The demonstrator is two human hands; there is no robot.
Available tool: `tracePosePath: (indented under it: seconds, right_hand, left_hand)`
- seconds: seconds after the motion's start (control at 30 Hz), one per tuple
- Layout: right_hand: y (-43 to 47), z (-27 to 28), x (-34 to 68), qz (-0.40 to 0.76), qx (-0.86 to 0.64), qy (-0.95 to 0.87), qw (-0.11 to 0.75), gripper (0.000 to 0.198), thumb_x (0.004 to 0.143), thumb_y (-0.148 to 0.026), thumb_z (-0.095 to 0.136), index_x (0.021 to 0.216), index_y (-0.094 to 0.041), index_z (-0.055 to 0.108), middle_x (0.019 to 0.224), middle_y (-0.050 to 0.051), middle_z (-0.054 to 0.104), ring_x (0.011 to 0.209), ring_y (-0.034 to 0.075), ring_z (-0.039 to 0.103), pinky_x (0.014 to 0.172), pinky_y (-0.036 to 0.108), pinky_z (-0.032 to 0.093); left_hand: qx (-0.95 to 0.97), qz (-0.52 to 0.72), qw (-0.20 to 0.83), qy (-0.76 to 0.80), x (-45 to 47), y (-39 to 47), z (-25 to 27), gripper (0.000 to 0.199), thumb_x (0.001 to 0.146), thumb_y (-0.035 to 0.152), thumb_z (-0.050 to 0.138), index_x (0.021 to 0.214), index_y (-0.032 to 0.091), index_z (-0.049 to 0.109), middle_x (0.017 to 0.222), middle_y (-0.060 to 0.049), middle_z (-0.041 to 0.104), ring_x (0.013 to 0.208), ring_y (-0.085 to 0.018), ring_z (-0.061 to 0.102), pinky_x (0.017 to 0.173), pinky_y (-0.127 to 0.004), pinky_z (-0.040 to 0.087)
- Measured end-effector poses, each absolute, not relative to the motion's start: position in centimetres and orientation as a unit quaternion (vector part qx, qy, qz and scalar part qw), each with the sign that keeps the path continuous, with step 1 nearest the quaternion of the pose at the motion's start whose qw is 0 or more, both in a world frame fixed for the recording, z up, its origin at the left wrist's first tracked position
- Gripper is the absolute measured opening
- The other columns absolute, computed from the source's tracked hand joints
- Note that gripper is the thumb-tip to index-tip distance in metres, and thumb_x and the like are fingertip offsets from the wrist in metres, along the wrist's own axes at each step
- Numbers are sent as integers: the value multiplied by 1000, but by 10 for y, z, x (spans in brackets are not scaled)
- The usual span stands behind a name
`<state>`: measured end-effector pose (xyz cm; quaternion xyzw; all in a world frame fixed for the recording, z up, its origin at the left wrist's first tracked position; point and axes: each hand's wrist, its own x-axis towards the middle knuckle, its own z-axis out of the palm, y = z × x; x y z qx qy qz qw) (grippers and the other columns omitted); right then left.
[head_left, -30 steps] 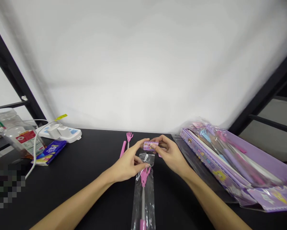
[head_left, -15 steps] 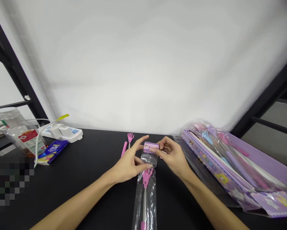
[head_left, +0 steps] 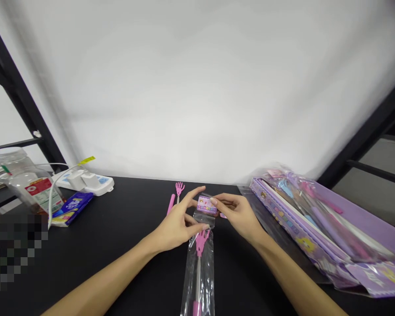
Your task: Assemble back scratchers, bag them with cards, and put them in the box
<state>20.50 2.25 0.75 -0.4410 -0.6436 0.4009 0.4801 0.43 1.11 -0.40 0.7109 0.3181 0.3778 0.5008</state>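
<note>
The left hand (head_left: 177, 226) and the right hand (head_left: 238, 213) meet over the middle of the black table (head_left: 125, 245), both working at the top of one clear plastic sleeve (head_left: 200, 272). The right hand's thumb and forefinger pinch a small purple header card (head_left: 207, 205) at the sleeve's open mouth, fingers closed on it; the left hand is half open, its thumb and a fingertip touching the sleeve's upper edge just below the card, the forefinger stretched out toward the card's far side (whether it truly grips the film or only steadies it cannot be told). Inside the sleeve lies one pink hand-shaped back scratcher (head_left: 200, 245), claw end up beside the left thumb, its metal shaft and pink grip running straight back toward the person. So the sleeve's long axis points away from the body, between the two forearms, with its mouth at the fingertips and its tail near the bottom edge of the view; the left hand is slightly the nearer to the claw. Just beyond the hands lies a second, unwrapped pink scratcher (head_left: 175, 197), making two in all. To the right sits one purple display box (head_left: 316, 228) of wrapped stock; far left are one white power strip (head_left: 85, 181), one blue packet (head_left: 70, 207) and one clear jar (head_left: 22, 180).
</note>
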Motion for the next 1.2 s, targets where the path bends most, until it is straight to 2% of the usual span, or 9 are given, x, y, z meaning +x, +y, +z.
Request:
tracePosePath:
  seconds: [0.13,0.3,0.47,0.7,0.8,0.9,1.03,1.2]
  right_hand:
    - [22,7,204,415,-418,-638,495,32,69,-43,82,89,-19,74,89,7,76,84,23,71,80,36,57]
    - [22,6,203,399,-439,-633,498,31,74,-47,76,83,-18,73,79,6,74,74,20,69,70,33,57]
    - [21,4,198,392,-432,-627,516,28,68,-42,82,81,-19,72,81,6,74,77,20,69,75,34,58]
    - [16,4,197,397,-394,-674,483,27,78,-41,74,97,-21,73,97,7,74,91,22,69,82,36,57]
    - [18,3,199,389,-391,-657,514,26,77,-39,76,94,-21,70,94,5,73,89,21,69,80,34,57]
    - [18,4,201,379,-398,-666,504,22,77,-40,76,85,-20,70,88,5,72,83,20,68,76,33,57]
    - [18,5,201,362,-403,-667,512,27,77,-40,76,94,-21,70,93,6,72,86,21,68,77,34,57]
    - [18,5,202,358,-396,-706,465,19,83,-39,70,89,-20,70,90,5,72,86,21,68,78,33,56]
  left_hand:
    - [712,380,498,316,4,11,-4,80,83,20,70,148,42,28,125,-6,54,70,-11,71,63,-23,56]
    - [712,384,499,311,4,12,-4,81,83,23,71,150,39,28,125,-8,55,71,-13,71,68,-29,59]
    - [711,382,501,312,5,11,-6,83,83,24,71,150,40,26,126,-8,56,71,-13,71,69,-31,60]
    - [705,382,520,293,5,11,-6,84,84,24,71,151,40,23,126,-9,59,74,-15,72,70,-31,59]
    - [694,391,521,306,5,11,-3,87,82,26,74,151,42,23,120,-6,59,72,-14,72,69,-30,59]
    - [688,393,525,310,5,10,-2,87,81,27,75,151,42,23,109,-2,59,72,-13,71,70,-30,58]
    - [690,394,524,307,5,11,-3,87,82,27,74,151,41,23,101,0,60,72,-14,71,70,-29,57]
    - [693,386,530,300,5,11,-6,86,83,28,73,152,39,23,99,-1,61,72,-15,71,69,-29,56]
